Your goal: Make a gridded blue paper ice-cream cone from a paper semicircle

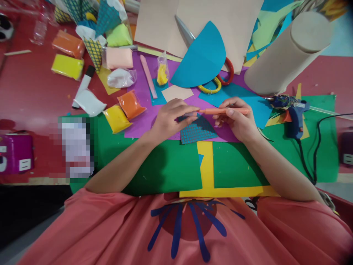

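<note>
My right hand grips a slim coral-orange felt-tip pen, held level with its tip end pointing left. My left hand is closed in a pinch at that tip end, on a small pinkish piece that looks like the pen cap. Whether the cap and pen touch is hard to tell. Under the hands lies a dark teal paper cone piece with a drawn reddish grid. It rests on purple paper over green sheets.
Beyond the hands, a blue paper sector covers part of the scissors. A glue gun with a cord and a beige paper roll stand right. Clay packets, a black-capped marker and patterned cones are left.
</note>
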A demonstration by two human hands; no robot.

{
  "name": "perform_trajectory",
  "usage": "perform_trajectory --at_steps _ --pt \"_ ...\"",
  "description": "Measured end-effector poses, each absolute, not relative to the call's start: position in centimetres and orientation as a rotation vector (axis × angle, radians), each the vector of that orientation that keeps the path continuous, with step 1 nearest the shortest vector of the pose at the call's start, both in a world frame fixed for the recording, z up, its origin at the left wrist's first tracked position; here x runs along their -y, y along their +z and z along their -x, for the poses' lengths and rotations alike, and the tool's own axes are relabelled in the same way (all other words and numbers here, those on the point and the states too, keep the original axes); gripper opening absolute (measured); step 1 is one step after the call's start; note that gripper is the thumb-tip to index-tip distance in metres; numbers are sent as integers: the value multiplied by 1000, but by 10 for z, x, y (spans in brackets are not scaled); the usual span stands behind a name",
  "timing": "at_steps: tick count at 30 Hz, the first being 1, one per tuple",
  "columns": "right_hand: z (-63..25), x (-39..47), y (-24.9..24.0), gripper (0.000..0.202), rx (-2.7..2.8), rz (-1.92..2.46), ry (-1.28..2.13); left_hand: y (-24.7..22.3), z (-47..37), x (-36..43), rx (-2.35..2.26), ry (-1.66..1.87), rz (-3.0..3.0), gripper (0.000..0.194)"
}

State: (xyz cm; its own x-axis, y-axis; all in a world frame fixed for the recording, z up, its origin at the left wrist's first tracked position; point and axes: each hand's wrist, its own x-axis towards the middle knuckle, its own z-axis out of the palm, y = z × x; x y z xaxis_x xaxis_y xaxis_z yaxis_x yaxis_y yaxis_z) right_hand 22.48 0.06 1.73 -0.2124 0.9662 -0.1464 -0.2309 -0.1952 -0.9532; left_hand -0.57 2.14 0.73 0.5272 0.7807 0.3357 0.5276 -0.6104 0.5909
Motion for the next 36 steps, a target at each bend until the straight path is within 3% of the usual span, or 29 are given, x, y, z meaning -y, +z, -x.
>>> perform_trajectory --at_steps 14,21,28,36 --pt "-225 -1 18 35 1061 1060 1567 4 -4 -19 -871 1139 -1734 23" --pt "-227 0 14 36 1080 1018 1638 5 -6 -15 -827 977 -1812 29" --pt "-225 4 15 24 1097 869 1769 12 -1 -12 -863 867 -2335 38" --pt "-223 10 8 21 1205 799 1732 -4 -6 -5 -859 974 -2078 38"
